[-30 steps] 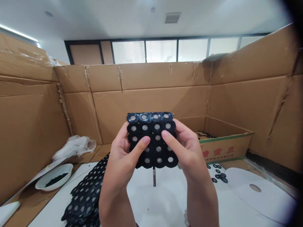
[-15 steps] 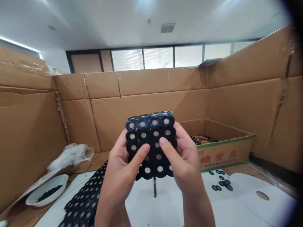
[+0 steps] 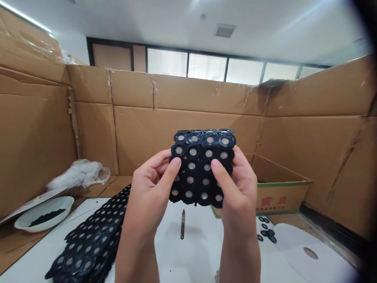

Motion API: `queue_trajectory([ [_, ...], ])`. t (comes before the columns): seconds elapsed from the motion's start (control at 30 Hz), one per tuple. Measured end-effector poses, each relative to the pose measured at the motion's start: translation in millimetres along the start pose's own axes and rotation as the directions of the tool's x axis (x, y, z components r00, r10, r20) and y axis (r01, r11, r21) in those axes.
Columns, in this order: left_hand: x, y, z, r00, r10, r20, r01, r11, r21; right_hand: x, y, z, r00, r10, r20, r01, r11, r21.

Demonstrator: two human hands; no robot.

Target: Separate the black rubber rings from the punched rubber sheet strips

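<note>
- Sheet of joined black rings (image 3: pixel 198 173) is standing nearly upright, its rows running from nine to three o'clock, its top bending back at twelve.
- Left hand (image 3: pixel 149 190) is pinching its nine o'clock side, right hand (image 3: pixel 240 190) its three o'clock side; both are touching, neither lying nearer.
- Pale round centres (image 3: pixel 209 153) are dotting it; upper rings are shining.
- Pointed tool (image 3: pixel 182 226) is lying at six o'clock.

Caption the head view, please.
Left hand and right hand hold a black disc sheet above a white tabletop.
</note>
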State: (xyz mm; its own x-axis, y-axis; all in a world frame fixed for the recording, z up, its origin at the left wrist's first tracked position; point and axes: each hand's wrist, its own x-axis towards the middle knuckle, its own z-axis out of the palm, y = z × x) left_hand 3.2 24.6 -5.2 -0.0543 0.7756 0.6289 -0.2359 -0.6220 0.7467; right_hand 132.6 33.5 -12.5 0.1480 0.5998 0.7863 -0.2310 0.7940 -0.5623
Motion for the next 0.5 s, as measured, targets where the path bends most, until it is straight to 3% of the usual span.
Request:
queue_trajectory([
  [0.17,0,-2,-5.8,0.998,-0.053,0.026,0.053,0.999,-0.005,0,2,2,1.0,-0.005,-0.024,0.004,0.999,-0.035],
  [0.3,-1,0,-9.4,0.986,-0.103,0.131,0.114,0.99,-0.082,1,-1,2,0.999,-0.017,-0.038,0.013,0.995,-0.096],
  [0.4,-1,1,-11.5,0.971,-0.114,0.21,0.145,0.98,-0.135,0,-2,-1,1.0,0.001,0.009,0.0,0.996,-0.095],
  [0.5,-1,0,-13.1,0.97,-0.114,0.214,0.138,0.985,-0.102,1,0,-3,0.995,0.067,0.078,-0.065,0.997,-0.029],
])
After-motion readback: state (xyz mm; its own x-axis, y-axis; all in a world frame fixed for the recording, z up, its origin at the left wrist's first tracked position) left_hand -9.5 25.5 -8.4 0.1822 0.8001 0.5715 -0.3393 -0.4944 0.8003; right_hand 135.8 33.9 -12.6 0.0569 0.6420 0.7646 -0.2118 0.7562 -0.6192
